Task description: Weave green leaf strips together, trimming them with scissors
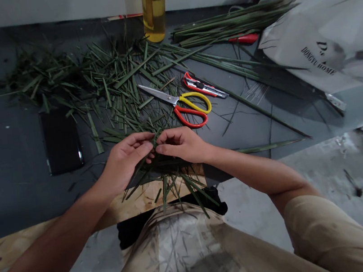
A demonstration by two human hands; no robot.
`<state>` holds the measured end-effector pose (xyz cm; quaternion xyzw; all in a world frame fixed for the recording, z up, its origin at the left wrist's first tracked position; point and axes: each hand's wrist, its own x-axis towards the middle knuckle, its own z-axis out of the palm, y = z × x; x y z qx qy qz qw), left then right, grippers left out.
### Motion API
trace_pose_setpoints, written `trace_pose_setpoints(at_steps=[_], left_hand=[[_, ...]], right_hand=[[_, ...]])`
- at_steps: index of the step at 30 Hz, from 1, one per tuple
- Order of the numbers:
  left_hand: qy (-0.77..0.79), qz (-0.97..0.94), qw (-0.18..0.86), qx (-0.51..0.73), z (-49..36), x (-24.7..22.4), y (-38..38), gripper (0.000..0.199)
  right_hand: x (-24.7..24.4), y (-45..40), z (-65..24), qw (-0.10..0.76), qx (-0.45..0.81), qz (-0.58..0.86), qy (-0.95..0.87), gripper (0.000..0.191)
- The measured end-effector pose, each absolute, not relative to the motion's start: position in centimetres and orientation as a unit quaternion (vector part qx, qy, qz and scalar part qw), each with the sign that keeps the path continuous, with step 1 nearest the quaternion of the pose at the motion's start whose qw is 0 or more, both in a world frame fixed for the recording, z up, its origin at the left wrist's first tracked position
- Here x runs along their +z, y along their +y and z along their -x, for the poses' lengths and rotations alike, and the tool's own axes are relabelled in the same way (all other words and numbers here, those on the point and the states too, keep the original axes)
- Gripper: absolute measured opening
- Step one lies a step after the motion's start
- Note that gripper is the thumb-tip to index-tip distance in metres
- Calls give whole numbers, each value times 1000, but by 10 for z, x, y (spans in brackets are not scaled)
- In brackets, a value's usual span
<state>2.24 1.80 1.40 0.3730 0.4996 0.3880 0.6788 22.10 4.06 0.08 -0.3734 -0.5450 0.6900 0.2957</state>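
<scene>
My left hand [129, 156] pinches a small bunch of green leaf strips [155, 141] between thumb and fingers. Opposite it, my right hand [184, 143] is closed in a pinch at the same strips, its fingertips almost meeting the left ones. How the strips are joined is too small and partly covered to tell. Just beyond my right hand lie scissors [180, 104] with one yellow and one red handle, blades pointing up and left. A red utility knife [204, 86] rests beside them. Below my hands, more strip ends [175, 184] fan out toward my lap.
Cut leaf pieces [100, 75] are heaped across the grey table [10, 179]. A black phone [61, 140] lies at left. A bottle of yellow liquid [154, 10] stands behind. Long leaves [233, 23] and a white bag [322, 51] are at right, near a red handle [245, 39].
</scene>
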Motion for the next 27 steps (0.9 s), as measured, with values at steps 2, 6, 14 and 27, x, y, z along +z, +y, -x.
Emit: trace_pose_setpoints(at_steps=[2, 6, 14, 27], left_hand=[[509, -371, 673, 388, -23, 13, 18, 31], [525, -309, 684, 402, -20, 14, 22, 29], [502, -261, 680, 467, -13, 17, 36, 26], [537, -297, 642, 459, -17, 13, 31, 25]], right_hand=[[1, 40, -220, 300, 699, 360, -541, 31], [5, 40, -218, 307, 730, 334, -511, 38], [7, 53, -225, 236, 813, 340, -409, 34], [0, 38, -220, 267, 661, 363, -600, 33]])
